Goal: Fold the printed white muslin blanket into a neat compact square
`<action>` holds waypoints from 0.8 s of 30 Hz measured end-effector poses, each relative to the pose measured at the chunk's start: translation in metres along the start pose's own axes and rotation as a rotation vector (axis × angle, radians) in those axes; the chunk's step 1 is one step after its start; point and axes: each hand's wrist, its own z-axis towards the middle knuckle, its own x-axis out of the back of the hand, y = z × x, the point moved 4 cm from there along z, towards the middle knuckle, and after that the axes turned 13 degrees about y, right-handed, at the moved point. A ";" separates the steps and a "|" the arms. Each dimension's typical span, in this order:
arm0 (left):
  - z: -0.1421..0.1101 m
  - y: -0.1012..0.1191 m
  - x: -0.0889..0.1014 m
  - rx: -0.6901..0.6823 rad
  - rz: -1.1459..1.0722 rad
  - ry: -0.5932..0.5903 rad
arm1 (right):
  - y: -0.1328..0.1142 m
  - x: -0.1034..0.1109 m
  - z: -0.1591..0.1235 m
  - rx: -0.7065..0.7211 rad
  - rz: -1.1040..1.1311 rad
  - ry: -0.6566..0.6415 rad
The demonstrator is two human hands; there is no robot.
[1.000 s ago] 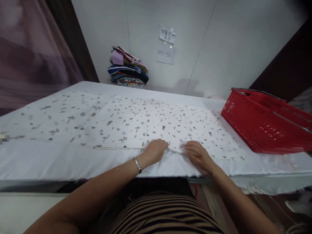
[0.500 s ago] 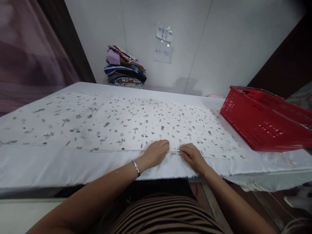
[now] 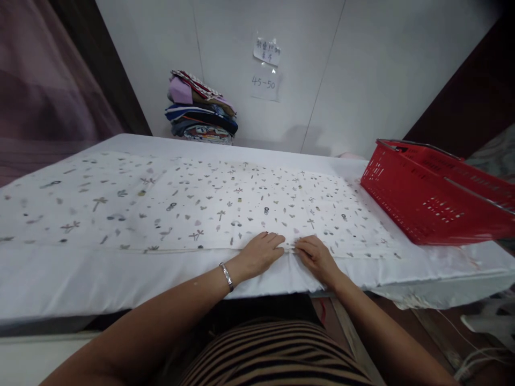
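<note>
A long white fabric (image 3: 209, 206) printed with small palms, rainbows and birds lies spread flat across the table. At the middle of its near edge, my left hand (image 3: 261, 254) is closed, thumb and fingers pinching the hem. Just to the right, my right hand (image 3: 316, 257) also pinches the same edge, its fingers bent together. Only a narrow gap separates the two hands. Along the near side the hem shows as doubled layers.
A red plastic basket (image 3: 438, 193) with metal handles stands on the table's right end. Folded fabrics (image 3: 203, 110) are stacked against the wall at the back left. Handwritten paper signs (image 3: 265, 83) hang on the wall. The white-covered table (image 3: 132, 281) ends just before my body.
My left hand has shifted slightly right along the hem, closer to my right hand, which stays nearly in place. The camera view has moved a little.
</note>
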 end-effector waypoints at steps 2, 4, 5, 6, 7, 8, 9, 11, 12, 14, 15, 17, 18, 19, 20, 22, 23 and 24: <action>0.001 0.001 0.000 -0.011 -0.018 0.011 | 0.000 0.000 0.000 -0.027 0.011 0.011; 0.004 0.002 -0.002 -0.016 -0.013 0.007 | 0.001 0.001 0.000 -0.051 0.021 0.020; 0.005 0.002 -0.003 -0.016 -0.003 0.002 | 0.001 0.000 0.000 -0.059 0.022 0.020; 0.007 0.001 -0.004 -0.012 0.012 -0.004 | 0.002 0.000 0.000 -0.064 0.020 0.018; 0.008 0.001 -0.006 -0.005 0.029 -0.009 | 0.002 0.000 -0.001 -0.064 0.016 0.015; 0.010 0.001 -0.007 0.002 0.046 -0.014 | 0.002 -0.001 -0.001 -0.060 0.012 0.009; 0.011 0.001 -0.009 0.010 0.061 -0.019 | 0.002 -0.001 -0.001 -0.057 0.009 0.002; 0.012 0.002 -0.011 0.015 0.078 -0.026 | 0.002 -0.001 -0.001 -0.049 0.004 -0.002; 0.012 0.003 -0.012 0.014 0.074 -0.027 | 0.002 -0.001 -0.001 -0.046 0.004 -0.001; 0.012 0.004 -0.013 0.025 0.038 -0.015 | 0.001 -0.001 -0.001 -0.034 0.002 0.007; 0.011 0.004 -0.012 0.039 0.007 -0.003 | 0.000 0.000 -0.001 -0.023 0.000 0.011; 0.008 0.004 -0.010 0.081 -0.066 0.024 | -0.003 0.000 -0.001 0.014 -0.007 0.003; 0.007 0.003 -0.008 0.105 -0.097 0.035 | -0.005 0.000 -0.001 0.037 -0.012 -0.012; 0.006 0.003 -0.007 0.126 -0.122 0.041 | -0.007 0.000 -0.001 0.059 -0.017 -0.034; 0.005 0.003 -0.006 0.145 -0.140 0.041 | -0.008 -0.001 -0.001 0.079 -0.022 -0.061; 0.004 0.002 -0.006 0.176 -0.154 0.027 | -0.011 -0.002 -0.002 0.108 -0.032 -0.111; 0.004 0.002 -0.007 0.187 -0.155 0.016 | -0.012 -0.002 -0.002 0.116 -0.039 -0.129; 0.004 0.002 -0.007 0.196 -0.154 0.006 | -0.012 -0.003 -0.002 0.120 -0.050 -0.140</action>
